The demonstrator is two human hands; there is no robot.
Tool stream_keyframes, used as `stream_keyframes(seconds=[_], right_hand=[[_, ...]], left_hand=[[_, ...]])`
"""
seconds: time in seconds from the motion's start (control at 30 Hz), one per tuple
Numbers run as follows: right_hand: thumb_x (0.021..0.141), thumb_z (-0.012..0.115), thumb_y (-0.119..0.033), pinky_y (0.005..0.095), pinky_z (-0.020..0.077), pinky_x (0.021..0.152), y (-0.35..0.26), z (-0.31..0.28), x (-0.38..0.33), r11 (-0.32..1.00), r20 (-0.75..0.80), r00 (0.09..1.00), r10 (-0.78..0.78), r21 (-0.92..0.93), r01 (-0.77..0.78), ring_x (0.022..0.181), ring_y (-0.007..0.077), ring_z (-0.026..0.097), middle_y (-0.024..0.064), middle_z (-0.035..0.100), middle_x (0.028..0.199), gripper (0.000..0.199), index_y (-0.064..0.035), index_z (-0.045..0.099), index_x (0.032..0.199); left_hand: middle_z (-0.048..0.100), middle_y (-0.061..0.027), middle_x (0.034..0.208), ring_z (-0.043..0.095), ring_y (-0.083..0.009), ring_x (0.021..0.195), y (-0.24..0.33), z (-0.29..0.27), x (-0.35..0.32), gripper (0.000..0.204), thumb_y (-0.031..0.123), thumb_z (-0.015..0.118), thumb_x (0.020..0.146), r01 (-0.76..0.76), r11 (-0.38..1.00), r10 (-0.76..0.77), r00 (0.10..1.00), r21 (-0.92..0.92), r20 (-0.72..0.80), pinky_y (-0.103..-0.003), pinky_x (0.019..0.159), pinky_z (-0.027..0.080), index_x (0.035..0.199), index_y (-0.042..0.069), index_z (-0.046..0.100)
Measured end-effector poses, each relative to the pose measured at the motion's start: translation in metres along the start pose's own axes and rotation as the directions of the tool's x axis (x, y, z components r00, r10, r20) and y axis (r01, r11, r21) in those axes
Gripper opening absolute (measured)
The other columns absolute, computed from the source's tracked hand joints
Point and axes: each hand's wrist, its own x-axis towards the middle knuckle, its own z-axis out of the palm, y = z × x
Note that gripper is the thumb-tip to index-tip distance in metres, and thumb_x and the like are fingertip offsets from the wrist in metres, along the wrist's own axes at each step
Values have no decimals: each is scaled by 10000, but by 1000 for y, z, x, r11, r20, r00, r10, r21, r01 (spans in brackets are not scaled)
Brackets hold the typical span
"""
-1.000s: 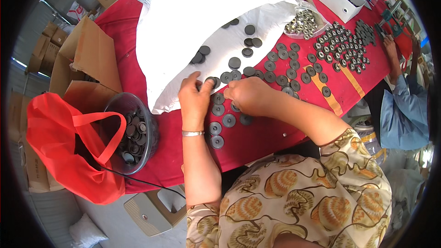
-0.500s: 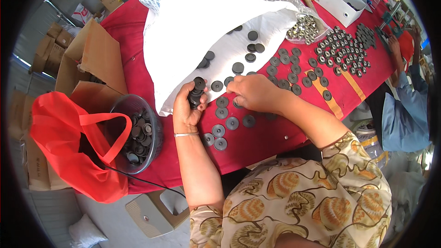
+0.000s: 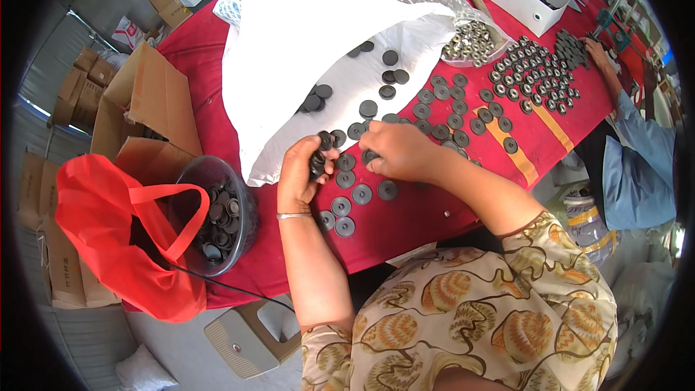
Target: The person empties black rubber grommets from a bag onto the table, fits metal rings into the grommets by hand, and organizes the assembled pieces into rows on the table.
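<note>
- Left hand (image 3: 300, 174): palm raised, fingers curled, gripping a stack of dark discs (image 3: 317, 164); stack's long axis ran 12 to 6 o'clock.
- Right hand (image 3: 397, 150): palm down, fingertips pinching a disc on the red table (image 3: 434, 210).

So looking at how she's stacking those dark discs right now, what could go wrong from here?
The left hand holds a small stack of discs edge-on, so adding more may make it slip and scatter. Loose discs lie close to the red table's edge and a forearm could sweep them off. The right hand covers several discs, so some could get missed.
</note>
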Motion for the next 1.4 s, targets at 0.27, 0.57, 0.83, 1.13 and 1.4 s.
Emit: stream_keyframes(seconds=[0.27,0.57,0.83,1.13,1.4], right_hand=[[717,718,-196,374,487,751,6,-23,-13,951,-175,968,177,283,-123,858,301,607,153,598,927,305,-21,622,947],[813,672,-176,313,493,719,-12,-13,41,868,-317,941,-117,428,252,799,234,615,132,608,961,308,-14,619,1069],[835,544,-135,410,388,914,13,40,17,932,-225,923,-312,-258,253,1116,280,497,106,572,1130,205,-92,634,1014],[821,543,-110,436,439,849,14,6,-6,980,6,981,-194,-52,194,1011,312,560,139,603,1076,244,-54,628,1042],[821,599,-152,433,458,822,57,-1,53,979,-176,984,-16,-203,-20,916,341,586,150,620,922,225,-46,643,1015]], left_hand=[[579,-56,603,497,-107,420,1,17,-14,223,191,500,908,46,810,188,924,585,-332,-220,349,365,836,11,610],[576,-73,728,491,-109,465,5,26,-63,286,316,539,925,-169,979,163,984,-110,-66,-182,335,320,945,32,571],[591,-54,762,506,-85,540,71,-26,-145,233,248,592,907,-257,518,821,417,816,-390,-214,455,377,914,16,601],[625,-97,767,566,-192,674,25,-6,-140,158,98,591,886,-307,274,900,415,911,-131,-288,663,462,809,-39,611],[627,-73,737,568,-114,597,3,65,-39,165,121,573,884,-257,669,459,881,697,-116,-246,531,437,796,-11,620]])
